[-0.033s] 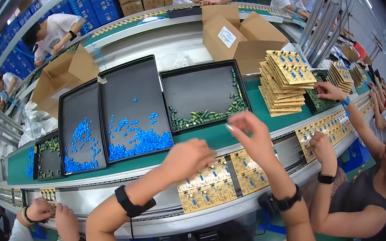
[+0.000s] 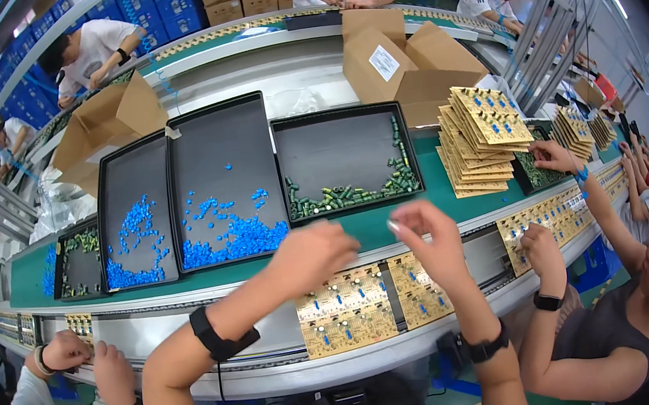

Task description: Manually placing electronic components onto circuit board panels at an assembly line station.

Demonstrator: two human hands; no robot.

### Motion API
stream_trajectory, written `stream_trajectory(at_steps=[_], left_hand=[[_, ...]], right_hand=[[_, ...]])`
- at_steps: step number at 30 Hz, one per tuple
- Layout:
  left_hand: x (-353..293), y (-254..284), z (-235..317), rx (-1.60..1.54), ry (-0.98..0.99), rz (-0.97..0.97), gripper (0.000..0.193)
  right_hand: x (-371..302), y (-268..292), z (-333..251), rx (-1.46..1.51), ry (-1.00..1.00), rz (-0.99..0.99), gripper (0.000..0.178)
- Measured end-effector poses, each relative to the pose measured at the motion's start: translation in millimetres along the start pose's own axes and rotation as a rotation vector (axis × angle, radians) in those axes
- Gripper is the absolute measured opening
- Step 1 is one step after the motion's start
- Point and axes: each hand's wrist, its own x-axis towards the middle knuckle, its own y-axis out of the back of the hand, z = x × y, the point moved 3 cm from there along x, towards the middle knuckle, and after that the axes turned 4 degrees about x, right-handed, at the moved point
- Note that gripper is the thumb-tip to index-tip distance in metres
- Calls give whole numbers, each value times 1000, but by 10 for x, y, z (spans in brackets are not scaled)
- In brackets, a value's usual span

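Note:
My left hand point(image 2: 318, 251), fingers curled and slightly blurred, hovers at the far edge of a tan circuit board point(image 2: 347, 312) set with small blue and dark parts. To its right my right hand point(image 2: 433, 239) is raised with bent fingers and the thumb close to them, above a second tan circuit board point(image 2: 421, 298). Whatever either hand pinches is too small to make out. Beyond my hands lies a black tray point(image 2: 342, 147) with green cylindrical components point(image 2: 344, 197) along its near and right sides. Two black trays further left hold small blue disc-shaped components point(image 2: 239, 240).
Stacked circuit boards point(image 2: 475, 151) stand right of the trays. Open cardboard boxes point(image 2: 425, 66) sit behind. A co-worker's hand point(image 2: 555, 157) reaches into a component tray at right; another co-worker's hands point(image 2: 67, 351) work at left. A conveyor rail point(image 2: 239, 360) runs along the near side.
My left hand has shifted slightly away from me, off the board's far edge. My right hand has dropped slightly toward me. The boards and trays stay put.

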Motion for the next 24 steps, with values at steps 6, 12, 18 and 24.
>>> stream_trajectory(at_steps=[6, 12, 18, 24], left_hand=[[512, 114, -534, 438, -4, 186, 12], [739, -95, -610, 225, 181, -206, 18], [762, -143, -696, 191, 224, -174, 16], [661, -189, -659, 146, 245, -95, 11]], right_hand=[[-572, 56, 245, 395, -409, -134, 18], [-656, 56, 195, 383, -477, -176, 18], [-769, -34, 110, 68, -367, -207, 13], [-886, -81, 117, -478, 15, -253, 14]])
